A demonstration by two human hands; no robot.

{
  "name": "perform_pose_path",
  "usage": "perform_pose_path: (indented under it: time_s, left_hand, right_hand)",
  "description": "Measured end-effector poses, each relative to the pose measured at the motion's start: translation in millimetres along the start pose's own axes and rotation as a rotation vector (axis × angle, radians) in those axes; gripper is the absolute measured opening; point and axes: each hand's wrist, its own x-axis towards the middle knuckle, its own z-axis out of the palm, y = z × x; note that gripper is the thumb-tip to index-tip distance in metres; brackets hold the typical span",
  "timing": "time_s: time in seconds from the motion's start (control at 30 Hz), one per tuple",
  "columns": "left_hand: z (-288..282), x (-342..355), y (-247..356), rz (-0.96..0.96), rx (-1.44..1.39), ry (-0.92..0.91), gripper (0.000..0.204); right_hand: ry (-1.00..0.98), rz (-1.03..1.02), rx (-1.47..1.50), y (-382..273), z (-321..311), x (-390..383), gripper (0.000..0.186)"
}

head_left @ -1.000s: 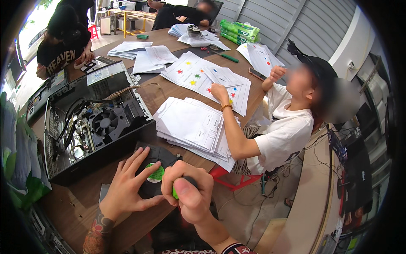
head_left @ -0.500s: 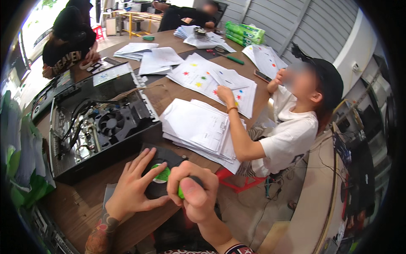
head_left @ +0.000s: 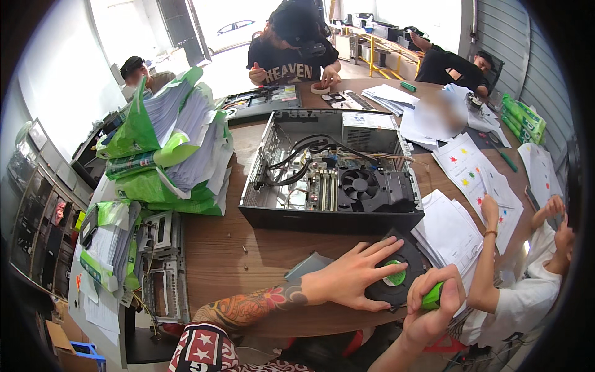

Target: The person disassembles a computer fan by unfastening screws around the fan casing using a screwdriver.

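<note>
Fingers spread, my left hand (head_left: 350, 276) lies open across a flat black blower fan (head_left: 412, 254) with a round green label (head_left: 395, 273), pressing it against the table near the front edge. At the right side of that fan, my right hand (head_left: 434, 313) is wrapped round a green screwdriver handle (head_left: 432, 296); its shaft and tip are hidden behind the fist. Just beyond both hands stands an opened black desktop computer case (head_left: 328, 220). Cables, a circuit board and a black cooling fan (head_left: 359, 184) show inside it.
Loose screws (head_left: 245, 249) and a grey plate (head_left: 308, 265) lie left of my hand. Green-wrapped paper stacks (head_left: 180, 198) and a metal frame (head_left: 164, 266) stand further left. Papers (head_left: 447, 226) are at the right, beside a co-worker's arm (head_left: 486, 279). Another person sits across the table.
The view has swung left, so the computer case and my hands appear further right and the paper stacks show fully. My left hand stays on the blower fan; my right still grips the screwdriver.
</note>
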Motion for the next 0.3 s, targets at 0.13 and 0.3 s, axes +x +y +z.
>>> perform_pose_path:
  time_s: [0.13, 0.3]
  left_hand:
    - [-1.3, 1.1, 1.2, -0.005, -0.011, -0.002, 0.079]
    - [-0.5, 2.1, 0.3, -0.014, -0.015, -0.041, 0.076]
  right_hand:
    - [0.004, -0.033, 0.0, 0.7, 1.0, -2.1, 0.043]
    - [0.033, -0.018, 0.064, 8.0, -7.5, -2.2, 0.048]
